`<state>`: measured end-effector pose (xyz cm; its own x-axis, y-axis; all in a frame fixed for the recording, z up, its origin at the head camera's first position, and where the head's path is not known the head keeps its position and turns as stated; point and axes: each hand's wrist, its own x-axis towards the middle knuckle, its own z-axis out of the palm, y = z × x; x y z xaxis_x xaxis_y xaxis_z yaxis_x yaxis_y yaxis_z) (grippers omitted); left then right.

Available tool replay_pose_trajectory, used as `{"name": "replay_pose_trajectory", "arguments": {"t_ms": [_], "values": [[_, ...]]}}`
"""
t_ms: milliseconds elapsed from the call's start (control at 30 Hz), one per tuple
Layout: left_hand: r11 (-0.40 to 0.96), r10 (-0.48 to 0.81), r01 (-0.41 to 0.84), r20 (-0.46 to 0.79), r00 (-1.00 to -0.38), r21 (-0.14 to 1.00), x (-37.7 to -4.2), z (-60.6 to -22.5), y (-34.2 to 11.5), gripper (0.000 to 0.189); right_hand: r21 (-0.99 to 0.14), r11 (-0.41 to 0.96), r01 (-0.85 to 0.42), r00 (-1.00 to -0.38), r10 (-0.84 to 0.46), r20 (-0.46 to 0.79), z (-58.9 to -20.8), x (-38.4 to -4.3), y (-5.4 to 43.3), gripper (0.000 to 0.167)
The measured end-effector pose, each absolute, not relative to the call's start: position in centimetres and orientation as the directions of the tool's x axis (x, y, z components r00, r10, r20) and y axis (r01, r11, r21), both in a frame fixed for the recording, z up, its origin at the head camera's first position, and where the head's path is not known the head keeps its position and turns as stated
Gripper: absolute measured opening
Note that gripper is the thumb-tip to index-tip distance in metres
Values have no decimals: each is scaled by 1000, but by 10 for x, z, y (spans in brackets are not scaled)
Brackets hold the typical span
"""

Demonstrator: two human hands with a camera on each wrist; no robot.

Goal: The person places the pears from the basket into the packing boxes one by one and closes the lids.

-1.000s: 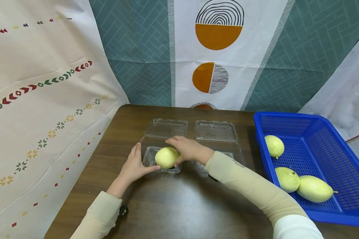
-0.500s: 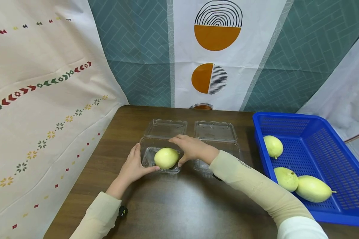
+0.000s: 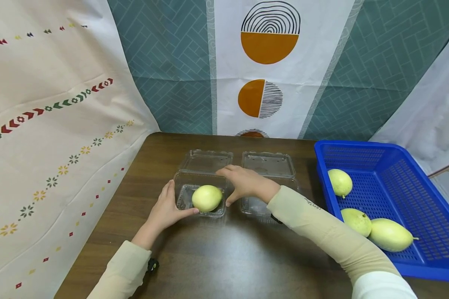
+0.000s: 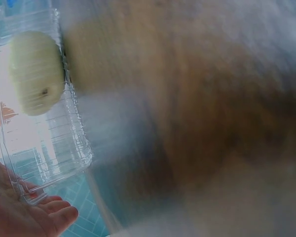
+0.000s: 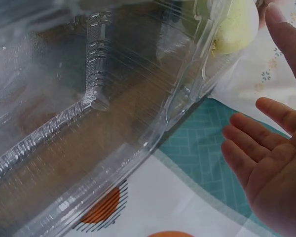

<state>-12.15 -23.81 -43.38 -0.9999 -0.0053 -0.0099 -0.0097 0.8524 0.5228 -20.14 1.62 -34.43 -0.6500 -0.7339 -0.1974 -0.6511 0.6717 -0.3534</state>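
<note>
A pale yellow melon (image 3: 207, 198) lies in the left clear plastic clamshell box (image 3: 183, 200), whose lid is folded back. My left hand (image 3: 167, 209) is at the box's left side, fingers straight along the wall and thumb reaching across the front edge near the melon. In the left wrist view, the fingers of my left hand (image 4: 24, 212) overlap the box's corner. My right hand (image 3: 245, 182) hovers between the two boxes with fingers and thumb spread, apart from the melon. The right wrist view shows my right hand (image 5: 281, 168) open-palmed beside the second clear box (image 5: 96, 98), holding nothing.
The second clamshell box (image 3: 256, 205) stands to the right with its lid back, partly hidden by my right hand. A blue plastic basket (image 3: 430, 199) at the right edge holds several pale yellow melons (image 3: 393, 235). Patterned cloths (image 3: 172, 74) hang behind the brown table (image 3: 209, 257).
My right hand has let go of the melon and drawn back to the right. The melon stays in the left box, and my left hand keeps its place beside it.
</note>
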Motion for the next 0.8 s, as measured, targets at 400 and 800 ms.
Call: {"name": "replay_pose_trajectory", "arguments": {"t_ms": [400, 800], "values": [[857, 1, -6, -14, -1000, 516, -123, -434, -239, 129, -365, 689, -626, -678, -712, -181, -332, -206, 31, 90], [853, -5, -18, -26, -1000, 522, -124, -433, -238, 129, -403, 692, -599, -710, -692, -134, -320, -211, 58, 88]]}}
